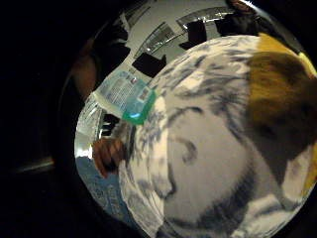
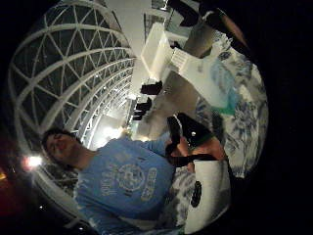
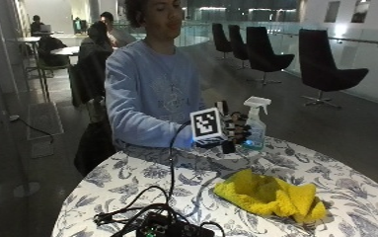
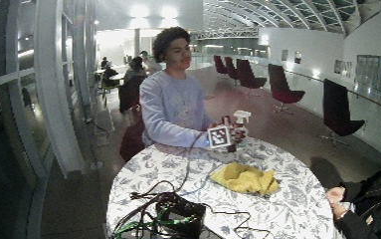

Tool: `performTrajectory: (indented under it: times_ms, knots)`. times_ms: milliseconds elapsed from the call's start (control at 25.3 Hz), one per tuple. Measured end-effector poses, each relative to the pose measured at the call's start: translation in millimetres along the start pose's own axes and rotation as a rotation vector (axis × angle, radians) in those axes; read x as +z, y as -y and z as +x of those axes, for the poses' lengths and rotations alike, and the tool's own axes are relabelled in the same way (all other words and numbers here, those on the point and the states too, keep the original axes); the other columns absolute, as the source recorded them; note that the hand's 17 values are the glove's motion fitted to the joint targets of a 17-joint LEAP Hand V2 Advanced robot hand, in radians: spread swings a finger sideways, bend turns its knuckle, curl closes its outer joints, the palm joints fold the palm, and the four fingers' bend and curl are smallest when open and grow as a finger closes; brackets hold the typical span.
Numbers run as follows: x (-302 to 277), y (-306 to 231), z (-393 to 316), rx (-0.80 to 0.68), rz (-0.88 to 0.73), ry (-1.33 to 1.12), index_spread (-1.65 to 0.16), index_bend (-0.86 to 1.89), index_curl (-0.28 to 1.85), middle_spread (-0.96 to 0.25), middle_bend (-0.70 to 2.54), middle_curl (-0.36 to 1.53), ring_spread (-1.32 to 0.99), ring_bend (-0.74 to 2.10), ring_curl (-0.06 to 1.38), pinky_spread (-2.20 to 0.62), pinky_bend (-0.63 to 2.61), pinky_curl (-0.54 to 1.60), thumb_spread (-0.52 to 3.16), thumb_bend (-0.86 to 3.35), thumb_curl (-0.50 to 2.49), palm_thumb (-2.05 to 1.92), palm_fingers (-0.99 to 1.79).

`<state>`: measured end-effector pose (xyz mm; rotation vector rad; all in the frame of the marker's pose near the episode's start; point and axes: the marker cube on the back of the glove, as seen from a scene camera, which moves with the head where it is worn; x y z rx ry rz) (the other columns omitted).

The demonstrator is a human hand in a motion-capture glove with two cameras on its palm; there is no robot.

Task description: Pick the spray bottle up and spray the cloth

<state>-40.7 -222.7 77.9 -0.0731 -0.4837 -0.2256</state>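
Observation:
A clear spray bottle (image 3: 255,129) with a white trigger head and blue-green liquid stands upright on the flower-patterned table (image 3: 175,182), at its far side in front of the person. My gloved right hand (image 3: 234,129) hovers just left of the bottle, fingers pointing up and relaxed, not wrapped round it. The palm views show the bottle (image 1: 126,94) (image 2: 215,81) a short way off, standing on the tablecloth. A crumpled yellow cloth (image 3: 271,195) (image 1: 277,94) lies on the table nearer the front, right of the hand. A bare hand (image 1: 106,153) rests at the table's edge.
A black box with tangled cables (image 3: 166,224) sits at the table's front edge, and one cable runs up to the glove. Black chairs (image 3: 326,64) stand on the floor behind. The round table's rim (image 4: 120,174) curves close on the left.

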Motion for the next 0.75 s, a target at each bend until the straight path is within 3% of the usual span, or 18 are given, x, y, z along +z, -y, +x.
performTrajectory:
  times_ms: [473,750]
  knots:
    - [-100,-150,20,0.119,0.141,-0.387,-0.32,0.16,0.27,-0.05,0.35,0.44,-0.01,0.46,0.34,0.13,0.14,0.26,0.98,-0.02,0.43,0.82,0.72]
    - [-114,-186,26,0.159,0.139,-0.471,-0.31,0.16,0.29,-0.05,0.36,0.44,-0.02,0.45,0.35,0.14,0.14,0.25,1.0,-0.02,0.43,0.83,0.73]
